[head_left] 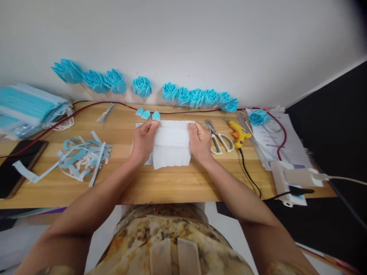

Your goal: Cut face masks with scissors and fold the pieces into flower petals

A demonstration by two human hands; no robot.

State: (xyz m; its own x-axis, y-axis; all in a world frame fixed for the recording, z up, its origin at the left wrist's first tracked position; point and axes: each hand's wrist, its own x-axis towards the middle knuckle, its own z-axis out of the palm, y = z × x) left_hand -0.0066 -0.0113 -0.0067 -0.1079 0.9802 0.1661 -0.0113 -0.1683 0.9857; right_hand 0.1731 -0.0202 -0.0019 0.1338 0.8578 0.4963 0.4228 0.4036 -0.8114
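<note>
A white pleated sheet of thin fabric (172,147) is stretched between my two hands above the middle of the table. My left hand (145,139) pinches its upper left corner, thumb on top. At the upper right corner my right hand (201,141) grips it the same way. Under the sheet and my left hand, the edges of other pale sheets show; most of them is hidden. Just beyond lie small blue cut petals (146,114). Right beside my right hand are white-handled scissors (219,139).
A yellow glue gun (239,133) with a black cord lies right of the scissors. Several blue fabric flowers (196,98) lean along the wall. Cut strips (82,156), a phone (21,166) and packed blue face masks (31,107) are left; a power strip (286,183) is right.
</note>
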